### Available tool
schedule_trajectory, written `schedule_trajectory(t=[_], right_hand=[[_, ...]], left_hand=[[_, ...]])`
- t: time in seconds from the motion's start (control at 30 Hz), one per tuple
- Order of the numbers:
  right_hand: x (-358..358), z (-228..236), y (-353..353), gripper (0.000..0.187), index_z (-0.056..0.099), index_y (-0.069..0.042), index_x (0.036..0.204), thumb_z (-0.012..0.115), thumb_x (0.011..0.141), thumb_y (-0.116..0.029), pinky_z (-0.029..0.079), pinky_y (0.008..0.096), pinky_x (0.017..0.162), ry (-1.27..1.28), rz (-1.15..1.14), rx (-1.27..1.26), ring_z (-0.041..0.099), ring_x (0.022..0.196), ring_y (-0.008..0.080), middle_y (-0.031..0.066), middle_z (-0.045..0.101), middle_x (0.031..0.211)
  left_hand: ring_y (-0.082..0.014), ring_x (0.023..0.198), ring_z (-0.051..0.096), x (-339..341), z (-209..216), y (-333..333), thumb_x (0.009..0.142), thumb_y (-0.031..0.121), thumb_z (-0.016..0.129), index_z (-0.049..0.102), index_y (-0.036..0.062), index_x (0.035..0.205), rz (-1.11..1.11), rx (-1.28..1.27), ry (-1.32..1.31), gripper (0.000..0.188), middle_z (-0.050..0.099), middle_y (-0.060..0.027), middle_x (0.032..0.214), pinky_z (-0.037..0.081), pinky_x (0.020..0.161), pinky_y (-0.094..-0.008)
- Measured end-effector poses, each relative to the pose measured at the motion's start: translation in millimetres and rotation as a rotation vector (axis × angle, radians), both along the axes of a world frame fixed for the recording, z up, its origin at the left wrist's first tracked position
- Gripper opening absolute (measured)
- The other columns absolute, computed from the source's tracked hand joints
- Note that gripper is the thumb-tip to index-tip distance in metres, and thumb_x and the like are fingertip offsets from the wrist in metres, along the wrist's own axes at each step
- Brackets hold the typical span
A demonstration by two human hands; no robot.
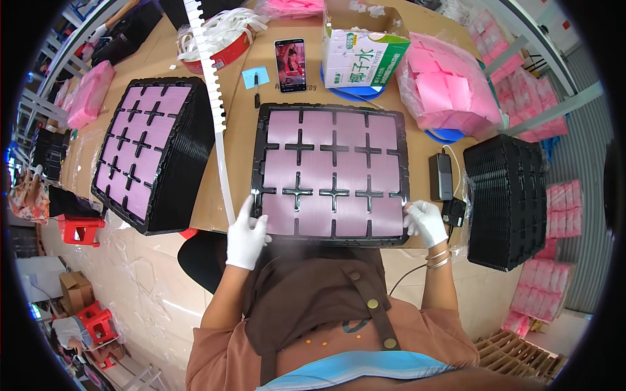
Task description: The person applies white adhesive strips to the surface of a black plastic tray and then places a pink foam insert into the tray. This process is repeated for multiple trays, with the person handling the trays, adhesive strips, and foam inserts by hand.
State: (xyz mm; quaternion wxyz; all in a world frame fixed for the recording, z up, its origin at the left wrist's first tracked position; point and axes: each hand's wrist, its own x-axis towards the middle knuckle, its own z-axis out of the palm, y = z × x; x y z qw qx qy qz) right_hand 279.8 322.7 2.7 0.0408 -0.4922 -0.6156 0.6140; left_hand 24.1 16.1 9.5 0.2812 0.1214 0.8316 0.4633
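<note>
A black plastic tray (334, 191) lies in front of me on the table, its compartments filled with flat pinkish-purple pieces (317, 127) divided by black cross-shaped ribs. My left hand (247, 238), in a white glove, grips the tray's left edge near the front corner, index finger along the rim. At the opposite edge, my gloved right hand (427, 223) closes its fingertips on the rim. Part of each hand's grip is hidden. A long white notched strip (214, 98) hangs down from above and ends close to my left hand.
Stacked filled trays (156, 146) stand at left, stacked black trays (507, 202) at right. Behind lie a phone (290, 65), a pen (257, 91), a red tub (222, 57) of white strips, a carton (362, 55) and bagged pink pieces (447, 85). A black power adapter (441, 176) sits right.
</note>
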Motion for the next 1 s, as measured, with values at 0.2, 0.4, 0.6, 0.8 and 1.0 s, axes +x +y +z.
schedule_trajectory(t=[0.2,0.4,0.6,0.8,1.0], right_hand=[[10.2,3.4,34.6,0.016,0.057,-0.002,0.097,0.058,0.093,-0.018,0.041,0.0213,0.042,0.115,-0.127,0.101,0.056,0.047,0.0109,0.0072,0.063,0.068],[-100.4,0.1,52.5,0.020,0.056,0.000,0.107,0.059,0.091,-0.011,0.053,0.0280,0.079,0.533,-0.095,0.135,0.065,0.091,0.0193,0.0111,0.064,0.098],[-182.0,-53.9,80.3,0.016,0.056,0.000,0.104,0.055,0.089,-0.006,0.053,0.0328,0.084,0.649,-0.093,-0.157,0.064,0.091,0.0203,0.0112,0.063,0.097],[-179.1,-66.1,93.3,0.015,0.052,0.000,0.105,0.049,0.091,-0.001,0.055,0.0368,0.084,0.656,-0.437,-0.100,0.065,0.089,0.0258,0.0147,0.062,0.097],[-125.3,-24.3,44.5,0.013,0.054,0.000,0.102,0.051,0.093,-0.009,0.057,0.0331,0.072,0.599,-0.181,-0.075,0.066,0.078,0.0221,0.0140,0.063,0.094]], left_hand=[[-0.0130,0.061,0.060,-26.3,7.6,-2.3,0.091,0.010,0.056,0.042,0.0017,0.138,0.143,0.068,0.190,0.050,0.065,-0.0087,0.077,0.050,0.058,-0.0262],[-0.0386,0.125,0.044,-47.6,-10.2,104.8,0.091,0.027,0.058,0.046,-0.0033,0.131,-0.480,-0.009,0.881,0.052,0.048,-0.0253,0.133,0.034,0.106,-0.0435],[-0.0366,0.130,0.039,-71.2,-39.5,159.1,0.090,0.043,0.056,0.042,-0.0027,0.133,-0.604,-0.324,1.059,0.064,0.042,-0.0246,0.139,0.031,0.108,-0.0434],[-0.0323,0.132,0.037,-87.9,-33.1,140.0,0.093,0.050,0.045,0.041,-0.0039,0.134,-0.549,-0.484,1.001,0.068,0.041,-0.0228,0.142,0.027,0.109,-0.0414],[-0.0348,0.135,0.033,-64.5,-25.7,74.1,0.089,0.047,0.052,0.041,-0.0025,0.135,-0.916,-0.221,1.060,0.069,0.040,-0.0214,0.142,0.021,0.113,-0.0430]])
